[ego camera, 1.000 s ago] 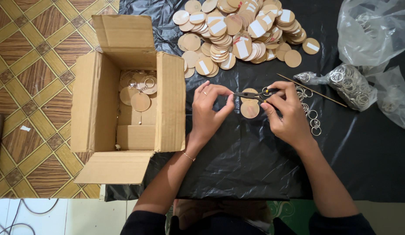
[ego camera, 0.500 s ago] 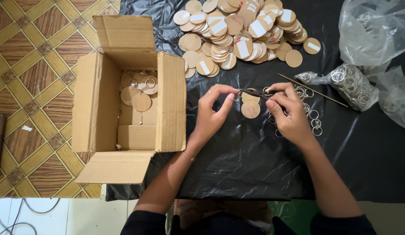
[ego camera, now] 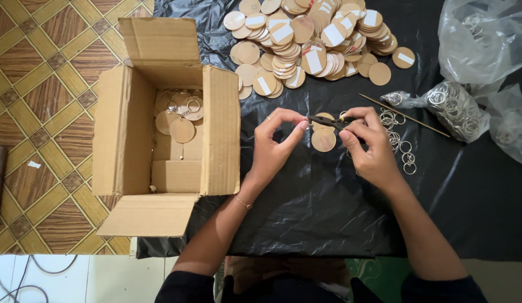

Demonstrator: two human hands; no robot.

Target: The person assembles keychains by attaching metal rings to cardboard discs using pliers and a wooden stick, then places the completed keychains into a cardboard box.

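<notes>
Both forearms are extended from the lower edge of the frame toward its centre. The left hand (ego camera: 275,147) is curled, thumb and forefinger pinched together. The right hand (ego camera: 368,147) is closed likewise, fingertips turned toward the left hand.

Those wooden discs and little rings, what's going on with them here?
A person sits over a black plastic sheet. The left hand and right hand work a small pair of pliers at a round wooden disc. Loose metal rings lie beside them, a disc pile beyond, finished pieces in the cardboard box.
</notes>
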